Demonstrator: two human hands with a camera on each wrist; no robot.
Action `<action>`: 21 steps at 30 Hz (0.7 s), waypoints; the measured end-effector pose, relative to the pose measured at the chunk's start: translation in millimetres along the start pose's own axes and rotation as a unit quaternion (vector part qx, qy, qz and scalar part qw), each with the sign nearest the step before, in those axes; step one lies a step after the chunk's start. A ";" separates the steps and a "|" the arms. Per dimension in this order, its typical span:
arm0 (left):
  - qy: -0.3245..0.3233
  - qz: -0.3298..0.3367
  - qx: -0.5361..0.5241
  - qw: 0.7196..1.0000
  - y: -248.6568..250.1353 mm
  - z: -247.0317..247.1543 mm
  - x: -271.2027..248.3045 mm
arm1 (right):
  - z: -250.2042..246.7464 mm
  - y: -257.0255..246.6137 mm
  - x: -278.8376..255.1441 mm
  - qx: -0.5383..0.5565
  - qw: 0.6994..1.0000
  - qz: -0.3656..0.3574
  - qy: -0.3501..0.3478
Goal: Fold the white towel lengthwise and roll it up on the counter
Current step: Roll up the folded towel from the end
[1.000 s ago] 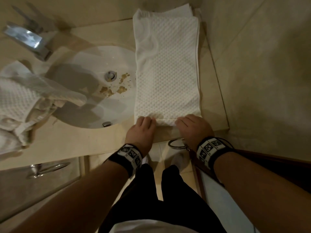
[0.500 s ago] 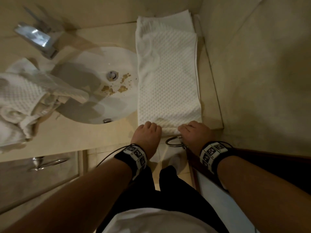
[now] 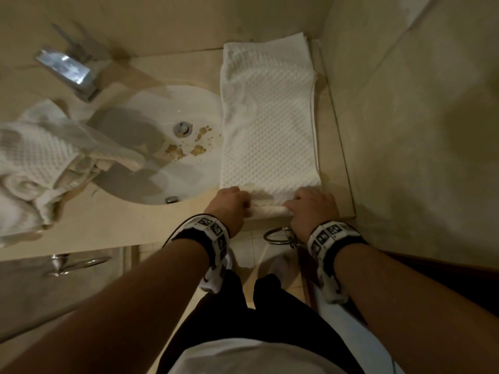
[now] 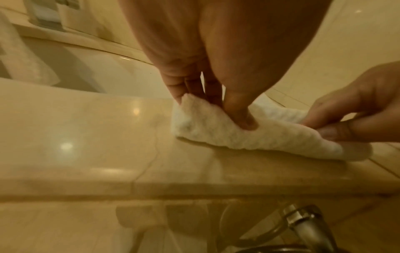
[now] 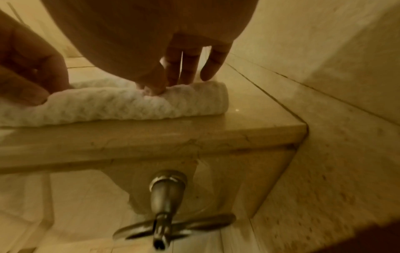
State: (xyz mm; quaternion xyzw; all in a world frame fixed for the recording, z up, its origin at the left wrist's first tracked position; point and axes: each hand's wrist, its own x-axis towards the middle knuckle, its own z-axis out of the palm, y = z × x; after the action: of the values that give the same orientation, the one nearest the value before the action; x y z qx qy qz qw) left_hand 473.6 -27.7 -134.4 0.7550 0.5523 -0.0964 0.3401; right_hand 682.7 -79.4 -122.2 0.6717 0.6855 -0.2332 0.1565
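The white towel lies folded in a long strip on the desk, at 3 o'clock of the sink. The head view hides both hands' fingers. The wrist views show them — left hand thumb and fingers pinching the turned-up near edge, right hand fingers pinching the same roll.

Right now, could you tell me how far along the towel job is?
The lengthwise fold looks done: the white towel lies as a long strip on the counter. Rolling has just started; the left hand and right hand pinch its turned-up near edge. Nearly its whole length remains flat, unrolled.
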 end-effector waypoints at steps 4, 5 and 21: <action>0.044 -0.010 0.086 0.995 3.2 -9.4 -1.2 | -6.0 -1.7 14.5 0.011 0.999 0.034 0.029; 0.071 0.006 0.135 0.988 10.1 -10.8 -5.4 | -4.9 -0.1 15.1 0.023 0.998 0.044 0.048; 0.073 0.066 0.196 0.976 17.9 79.6 -41.7 | 39.5 -6.1 -9.6 -0.081 0.988 -0.062 0.116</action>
State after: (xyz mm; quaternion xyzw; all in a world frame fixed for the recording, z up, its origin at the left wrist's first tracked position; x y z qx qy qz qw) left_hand 492.5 -111.9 -165.0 0.8468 0.4949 -0.1248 0.1496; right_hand 673.2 -108.4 -149.7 0.6359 0.7557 -0.1067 0.1146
